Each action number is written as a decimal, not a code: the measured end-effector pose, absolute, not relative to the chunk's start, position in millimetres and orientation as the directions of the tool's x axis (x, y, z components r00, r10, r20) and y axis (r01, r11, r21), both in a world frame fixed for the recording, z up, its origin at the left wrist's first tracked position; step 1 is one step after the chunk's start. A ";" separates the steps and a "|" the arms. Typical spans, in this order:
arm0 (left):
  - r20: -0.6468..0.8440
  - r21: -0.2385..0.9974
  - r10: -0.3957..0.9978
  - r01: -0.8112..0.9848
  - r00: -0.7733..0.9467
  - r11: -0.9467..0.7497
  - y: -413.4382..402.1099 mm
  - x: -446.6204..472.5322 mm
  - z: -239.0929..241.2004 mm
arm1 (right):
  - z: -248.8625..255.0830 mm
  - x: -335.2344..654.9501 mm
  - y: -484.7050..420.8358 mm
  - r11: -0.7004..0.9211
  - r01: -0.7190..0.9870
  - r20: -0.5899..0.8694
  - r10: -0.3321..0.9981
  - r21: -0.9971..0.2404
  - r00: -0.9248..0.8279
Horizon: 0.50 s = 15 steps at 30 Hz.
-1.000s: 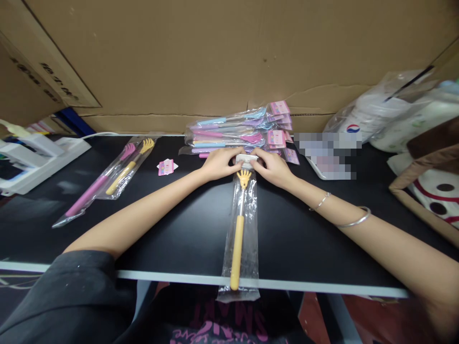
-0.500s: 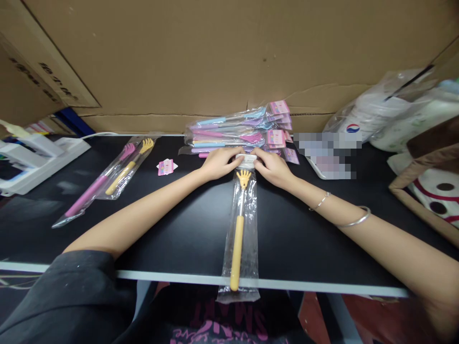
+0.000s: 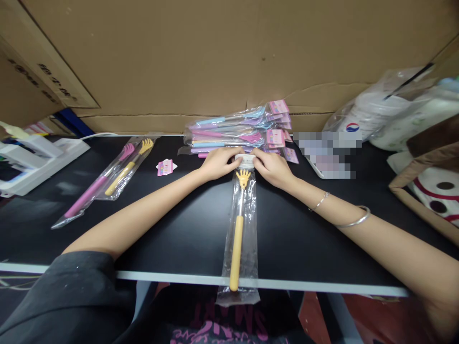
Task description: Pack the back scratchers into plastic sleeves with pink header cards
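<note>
A yellow hand-shaped back scratcher (image 3: 236, 248) in a clear plastic bag (image 3: 249, 248) lies in front of me, its handle end reaching past the table's front edge. At the bag's top is a white card (image 3: 245, 160). My left hand (image 3: 219, 164) pinches the card's left end, and my right hand (image 3: 273, 167) pinches its right end. Just beyond my hands lies a pile of bagged back scratchers (image 3: 229, 134) with pink header cards. Left of my left hand rests a loose pink card (image 3: 165, 167).
Bagged pink (image 3: 88, 196) and yellow (image 3: 120, 179) back scratchers lie at the left, near a white power strip (image 3: 46, 165). A blurred-out phone-like object (image 3: 324, 157), a bagged cup (image 3: 373, 114) and a patterned bag (image 3: 437, 191) are at the right. Cardboard (image 3: 179, 57) walls the back.
Almost nothing differs. Both hands stay at the card, and the bagged back scratcher lies in the same place.
</note>
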<state>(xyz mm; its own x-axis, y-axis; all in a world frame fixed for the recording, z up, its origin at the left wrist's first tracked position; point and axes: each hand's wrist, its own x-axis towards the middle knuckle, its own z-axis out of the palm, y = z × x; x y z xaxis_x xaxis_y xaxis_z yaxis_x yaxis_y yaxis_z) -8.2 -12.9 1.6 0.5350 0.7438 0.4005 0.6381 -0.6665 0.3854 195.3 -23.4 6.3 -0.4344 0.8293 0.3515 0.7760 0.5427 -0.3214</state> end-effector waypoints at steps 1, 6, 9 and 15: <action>0.403 0.384 0.743 0.638 0.535 -0.668 -12.7 -8.2 1.4 | 6.4 195.0 -23.6 0.538 0.781 0.347 0.832 -0.317 -0.433; 0.402 0.374 0.744 0.646 0.534 -0.666 -12.5 -8.4 0.8 | 7.7 194.4 -25.8 0.532 0.783 0.330 0.838 -0.321 -0.434; 0.406 0.380 0.741 0.639 0.535 -0.669 -13.0 -8.5 1.1 | 8.4 194.4 -26.8 0.530 0.786 0.317 0.841 -0.317 -0.439; 0.414 0.384 0.737 0.632 0.533 -0.673 -13.8 -8.2 1.4 | 9.2 194.3 -27.2 0.531 0.788 0.301 0.842 -0.311 -0.448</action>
